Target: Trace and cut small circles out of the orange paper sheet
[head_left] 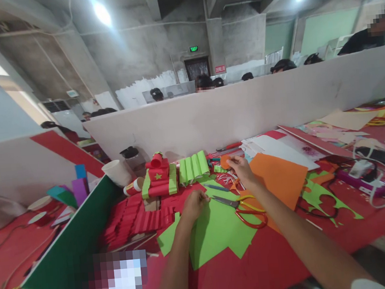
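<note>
My right hand (242,169) pinches a small orange paper piece (225,161) with a rounded edge, held above the back of the work area. Over the green paper sheets (217,236), my left hand (195,205) has its fingertips pressed together; whatever they hold is too small to make out. Scissors with red and yellow handles (253,218) lie on the green paper between my forearms, blades toward my left hand. Under my right forearm is a large orange sheet (279,177). A red and green paper model with a gold star (158,176) stands behind my left hand.
Folded red paper strips (132,221) and green paper rolls (193,167) lie at the left and back. A green board (76,240) stands at left beside a white cup (117,172). A purple power strip (364,182) is at right. A white partition (210,120) borders the back.
</note>
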Demonstrator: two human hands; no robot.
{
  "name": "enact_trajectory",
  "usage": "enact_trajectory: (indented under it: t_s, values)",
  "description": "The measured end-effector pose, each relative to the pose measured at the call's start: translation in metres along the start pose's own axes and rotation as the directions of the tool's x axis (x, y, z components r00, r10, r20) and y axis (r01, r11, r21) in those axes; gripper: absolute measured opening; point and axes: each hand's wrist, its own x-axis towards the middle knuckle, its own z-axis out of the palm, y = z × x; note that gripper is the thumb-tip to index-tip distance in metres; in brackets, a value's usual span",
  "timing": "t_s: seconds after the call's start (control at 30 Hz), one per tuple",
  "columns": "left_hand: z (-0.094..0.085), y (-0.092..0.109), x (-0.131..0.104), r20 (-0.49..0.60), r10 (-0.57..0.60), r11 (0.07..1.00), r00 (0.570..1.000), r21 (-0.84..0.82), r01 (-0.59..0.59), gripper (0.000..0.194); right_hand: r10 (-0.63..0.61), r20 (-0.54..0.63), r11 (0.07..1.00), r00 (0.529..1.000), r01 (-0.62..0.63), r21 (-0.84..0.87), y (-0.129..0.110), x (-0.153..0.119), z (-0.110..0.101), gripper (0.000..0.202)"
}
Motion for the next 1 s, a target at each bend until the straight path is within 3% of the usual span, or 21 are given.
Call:
enact_trajectory:
  t_s: [0.1, 0.17, 0.2, 0.27, 0.33, 0.37, 0.4, 0.47, 0.53, 0.6, 0.7, 0.77, 0.8, 0.83, 0.9, 0.97, 1.0]
  values:
    - [-0.005, 0.004, -0.001, -0.008, 0.042, 0.999, 0.999, -0.011, -0.042, 0.014, 0.041, 0.147, 0.999, 0.988, -0.042, 0.002, -0.007, -0.007, -0.002, 0.031]
    - [-0.007, 0.009, 0.002, 0.015, 0.071, 0.994, 0.997, -0.084, -0.069, 0.014, 0.077, 0.348, 0.997, 0.934, -0.071, -0.029, -0.014, -0.015, -0.003, 0.029]
    - [-0.008, 0.013, 0.005, 0.038, 0.079, 0.991, 0.996, -0.116, -0.074, 0.014, 0.099, 0.485, 0.995, 0.869, -0.082, -0.055, -0.017, -0.019, -0.003, 0.027]
    - [-0.008, 0.025, 0.018, 0.079, 0.081, 0.989, 0.994, -0.131, -0.071, 0.012, 0.152, 0.812, 0.988, 0.564, -0.085, -0.126, -0.023, -0.027, -0.002, 0.027]
    - [-0.005, 0.044, 0.038, 0.062, 0.105, 0.992, 0.993, -0.08, -0.099, 0.005, 0.173, 0.926, 0.985, 0.336, -0.066, -0.16, -0.027, -0.032, 0.002, 0.028]
    - [-0.002, 0.057, 0.05, 0.019, 0.116, 0.992, 0.993, -0.057, -0.114, 0.001, 0.17, 0.945, 0.985, 0.279, -0.061, -0.159, -0.027, -0.034, 0.005, 0.029]
    - [0.001, 0.069, 0.063, -0.016, 0.136, 0.99, 0.991, -0.045, -0.137, 0.008, 0.163, 0.956, 0.987, 0.245, -0.055, -0.154, -0.027, -0.035, 0.007, 0.029]
    - [0.007, 0.093, 0.086, -0.059, 0.166, 0.984, 0.984, -0.055, -0.169, 0.023, 0.156, 0.964, 0.988, 0.214, -0.035, -0.152, -0.026, -0.035, 0.012, 0.03]
    - [0.013, 0.107, 0.1, -0.072, 0.194, 0.978, 0.978, -0.062, -0.199, 0.034, 0.164, 0.964, 0.986, 0.21, -0.011, -0.166, -0.025, -0.033, 0.013, 0.032]
    - [0.015, 0.108, 0.101, -0.063, 0.204, 0.976, 0.977, -0.06, -0.208, 0.036, 0.174, 0.964, 0.984, 0.202, 0.001, -0.178, -0.025, -0.032, 0.011, 0.033]
    - [0.012, 0.09, 0.083, -0.033, 0.2, 0.977, 0.979, -0.065, -0.202, 0.026, 0.158, 0.97, 0.987, 0.186, -0.011, -0.159, -0.03, -0.033, 0.005, 0.032]
    - [0.008, 0.074, 0.066, 0.006, 0.196, 0.979, 0.981, -0.063, -0.195, 0.02, 0.131, 0.967, 0.991, 0.217, -0.045, -0.124, -0.035, -0.033, 0.0, 0.029]
    - [0.006, 0.067, 0.058, 0.034, 0.186, 0.982, 0.982, -0.036, -0.185, 0.017, 0.11, 0.958, 0.993, 0.263, -0.07, -0.095, -0.037, -0.032, -0.002, 0.028]
    - [0.004, 0.063, 0.051, 0.072, 0.172, 0.985, 0.982, 0.007, -0.173, 0.016, 0.081, 0.937, 0.994, 0.339, -0.097, -0.051, -0.039, -0.031, -0.005, 0.027]
    - [0.007, 0.06, 0.04, 0.154, 0.147, 0.98, 0.977, 0.11, -0.164, 0.016, 0.002, 0.83, 0.987, 0.558, -0.134, 0.088, -0.042, -0.027, -0.011, 0.025]
    - [0.016, 0.064, 0.035, 0.207, 0.137, 0.972, 0.969, 0.16, -0.171, 0.017, -0.045, 0.626, 0.955, 0.779, -0.15, 0.256, -0.042, -0.02, -0.017, 0.023]
    - [0.023, 0.068, 0.034, 0.214, 0.131, 0.971, 0.968, 0.168, -0.169, 0.018, -0.037, 0.506, 0.929, 0.862, -0.157, 0.335, -0.041, -0.016, -0.02, 0.023]
